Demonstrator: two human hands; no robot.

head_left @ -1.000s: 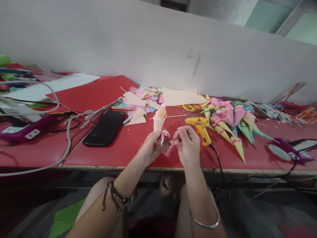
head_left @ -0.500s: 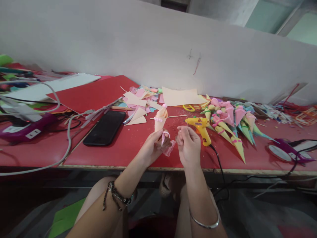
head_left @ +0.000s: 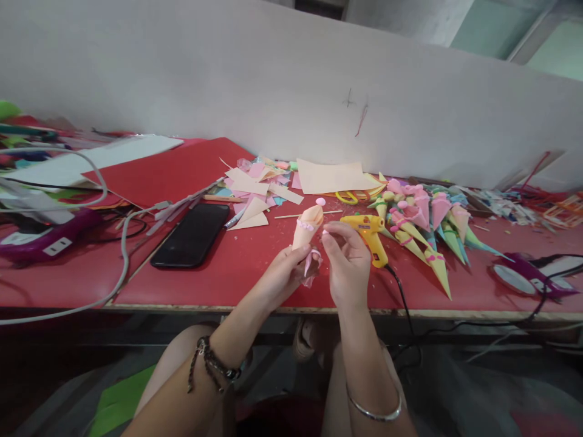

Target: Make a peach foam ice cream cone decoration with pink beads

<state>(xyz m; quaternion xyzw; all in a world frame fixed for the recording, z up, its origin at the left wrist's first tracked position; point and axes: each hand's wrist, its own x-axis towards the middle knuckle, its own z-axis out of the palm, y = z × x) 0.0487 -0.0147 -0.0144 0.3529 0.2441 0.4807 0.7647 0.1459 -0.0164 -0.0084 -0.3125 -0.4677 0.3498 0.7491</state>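
Peach cone [head_left: 301, 238] with pink bobbled trim [head_left: 306, 225]

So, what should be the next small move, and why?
Perhaps move the small pink bit to the pink trim on the pale cone: the right hand seems to pinch it nearby, while the left hand holds the cone.

No readable text anywhere tbh. The yellow plastic pistol-shaped glue gun [head_left: 377, 246] has some small dark print on its body, but it's too blurry to make out. The thin dark cross-shaped mark [head_left: 348, 98] and the slanted reddish streak [head_left: 362, 119] up on the pale grey flat wall [head_left: 218, 79] don't read as any clear letter or number either, just scribbly lines.
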